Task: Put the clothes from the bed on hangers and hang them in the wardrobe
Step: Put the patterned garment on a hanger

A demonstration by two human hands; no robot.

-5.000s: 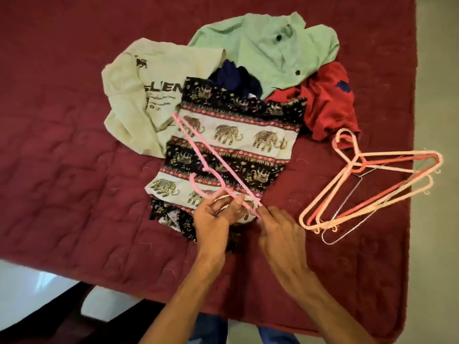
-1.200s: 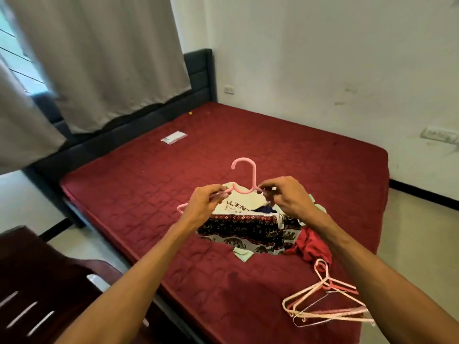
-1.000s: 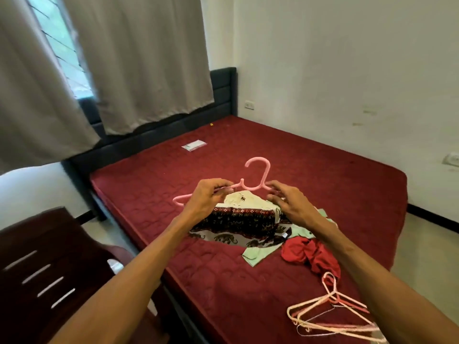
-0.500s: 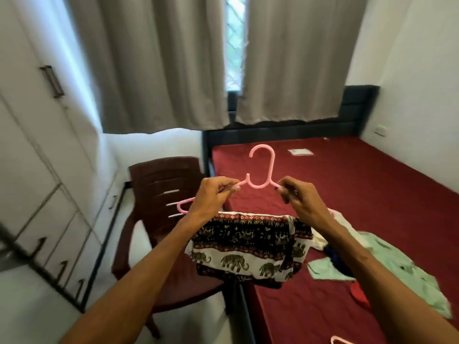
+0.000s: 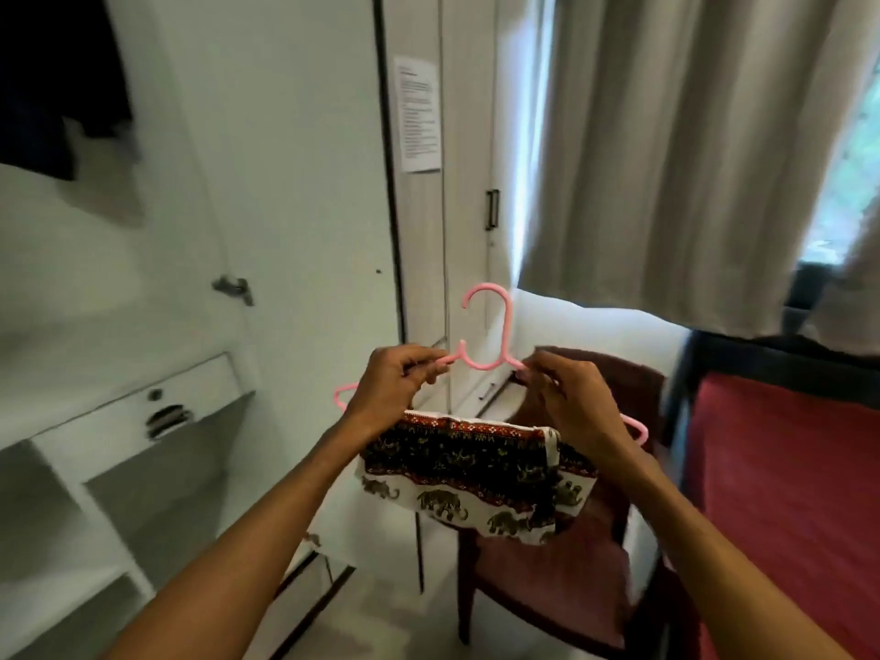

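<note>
A pink plastic hanger (image 5: 490,326) is held up at chest height, hook upward. An elephant-print cloth (image 5: 471,473) in black, red and white hangs folded over its bar. My left hand (image 5: 390,388) grips the hanger's left shoulder and my right hand (image 5: 571,402) pinches its right shoulder. The white wardrobe (image 5: 285,183) stands straight ahead, its open door toward me, with dark clothes (image 5: 57,78) hanging in the open part at the upper left. The red bed (image 5: 785,469) shows at the right edge.
A dark red plastic chair (image 5: 571,588) stands just below the cloth, between wardrobe and bed. White shelves and a drawer (image 5: 143,412) fill the lower left. Grey curtains (image 5: 666,159) cover the window at the right. A paper notice (image 5: 416,116) is stuck on a wardrobe door.
I have turned left from the bed to face the wardrobe, carrying the hanger and cloth with both hands. The clothes pile and spare hangers have left the view.
</note>
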